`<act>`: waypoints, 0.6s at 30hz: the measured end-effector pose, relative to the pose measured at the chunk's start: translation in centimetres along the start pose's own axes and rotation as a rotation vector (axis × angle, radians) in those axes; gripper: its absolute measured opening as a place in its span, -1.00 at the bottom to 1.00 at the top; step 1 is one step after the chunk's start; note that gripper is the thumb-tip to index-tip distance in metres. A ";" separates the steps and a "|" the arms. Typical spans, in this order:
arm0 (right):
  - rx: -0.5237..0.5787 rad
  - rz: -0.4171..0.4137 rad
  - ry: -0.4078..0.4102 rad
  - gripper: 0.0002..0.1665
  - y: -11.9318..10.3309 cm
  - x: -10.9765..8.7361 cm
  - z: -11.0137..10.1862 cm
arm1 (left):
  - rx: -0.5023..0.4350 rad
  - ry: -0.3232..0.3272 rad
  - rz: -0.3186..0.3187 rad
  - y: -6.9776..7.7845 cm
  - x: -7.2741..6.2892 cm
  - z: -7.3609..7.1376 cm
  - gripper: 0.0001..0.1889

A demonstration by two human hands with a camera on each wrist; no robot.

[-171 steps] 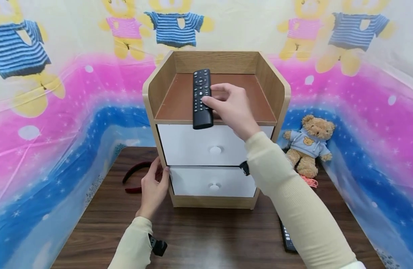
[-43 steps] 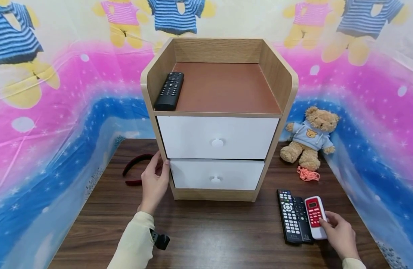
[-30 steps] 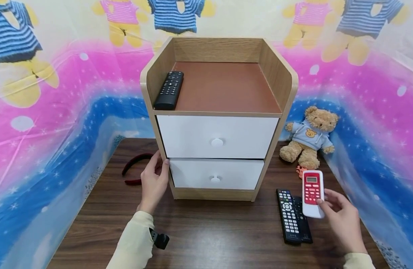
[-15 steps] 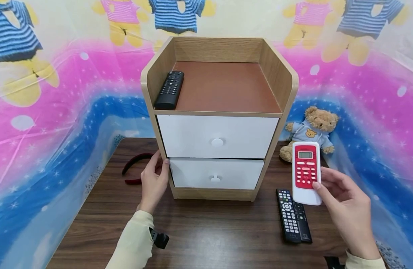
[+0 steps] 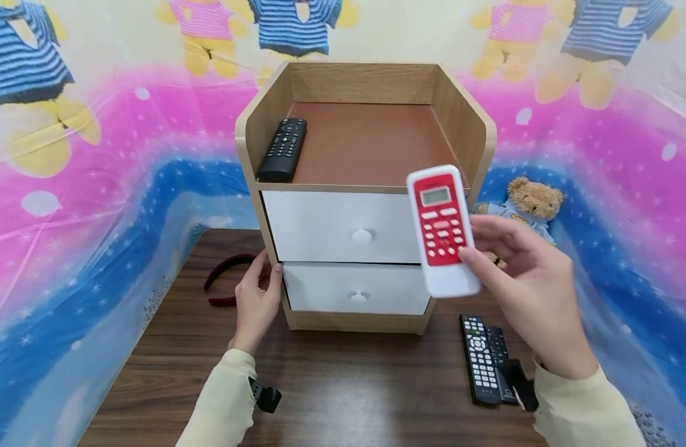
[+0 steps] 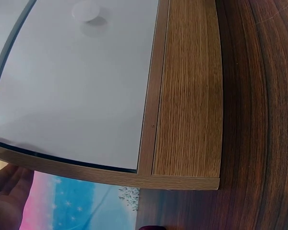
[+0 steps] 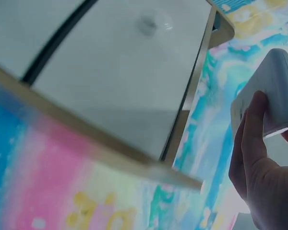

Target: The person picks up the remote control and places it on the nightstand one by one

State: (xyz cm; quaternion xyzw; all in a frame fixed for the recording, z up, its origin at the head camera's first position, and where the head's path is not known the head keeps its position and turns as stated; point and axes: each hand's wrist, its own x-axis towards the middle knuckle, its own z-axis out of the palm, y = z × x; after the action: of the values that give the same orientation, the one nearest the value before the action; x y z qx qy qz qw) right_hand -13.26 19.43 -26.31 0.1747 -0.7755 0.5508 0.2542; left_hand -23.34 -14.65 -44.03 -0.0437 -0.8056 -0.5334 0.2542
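Observation:
My right hand (image 5: 535,282) grips a white air-conditioner remote (image 5: 453,282) with a red keypad, raised in front of the right side of the drawer cabinet (image 5: 354,321). The thumb lies on its front face; in the right wrist view, fingers (image 7: 253,124) press the back of the white remote (image 7: 273,91). My left hand (image 5: 255,307) rests against the cabinet's left side, thumb at the front edge. Its fingers (image 6: 12,184) touch the side panel in the left wrist view. A black remote (image 5: 284,151) lies along the left wall of the cabinet's brown top.
Two more black remotes, one with white keys (image 5: 479,360) and a darker one (image 5: 498,347), lie side by side on the table (image 5: 343,397). A teddy bear (image 5: 535,198) sits behind my right hand. A dark red headband (image 5: 225,270) lies left of the cabinet.
The black remote went from my right hand onto the cabinet top. My right hand then lifted the white remote from the table and carried it up and left. My left hand stayed put.

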 end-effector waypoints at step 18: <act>0.131 0.322 -0.146 -0.58 -1.1 14.5 9.9 | -0.002 0.011 0.014 0.0 0.0 0.1 -0.53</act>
State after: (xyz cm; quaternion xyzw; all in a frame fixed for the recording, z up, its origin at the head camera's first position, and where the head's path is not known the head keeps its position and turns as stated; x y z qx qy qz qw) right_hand -26.41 9.82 -19.54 0.1039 -0.7724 0.6195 0.0939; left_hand -23.37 -14.54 -44.07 -0.0466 -0.8035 -0.5325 0.2621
